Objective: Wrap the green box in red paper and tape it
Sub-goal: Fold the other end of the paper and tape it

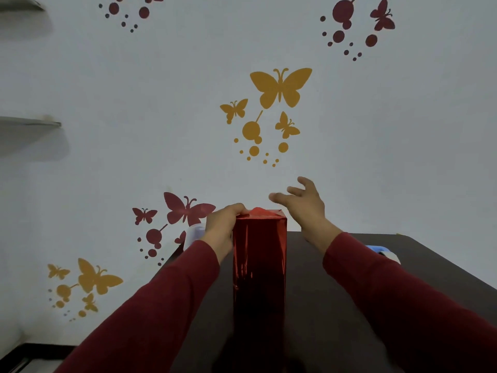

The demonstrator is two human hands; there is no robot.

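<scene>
On the dark table (336, 278), centre of view, box (259, 262) stands upright, fully covered in shiny red paper (258, 246); no green showing. Top end flaps folded in, one small red corner sticking up at the far top edge. Left hand (224, 224) grips the top-left corner of the box, fingers curled over the top edge onto the folded paper, holding the fold down. Right hand (302, 203) is in the air just right of and above the top, not touching, fingers spread wide and loose, holding nothing. Blue and white object, likely a tape dispenser (383, 253), sits at the right table edge, partly hidden behind the right sleeve (403, 297). White item (194, 234) behind the left hand, can't tell what.

Step looks like closing and taping the top end. To do it well: keep left-hand pressure on the fold so foil doesn't spring back, flatten the raised corner first, pull paper taut, then fetch tape with the free hand. Foil is slick and creases easily, so press rather than slide. Tall box could tip if pushed sideways.
</scene>
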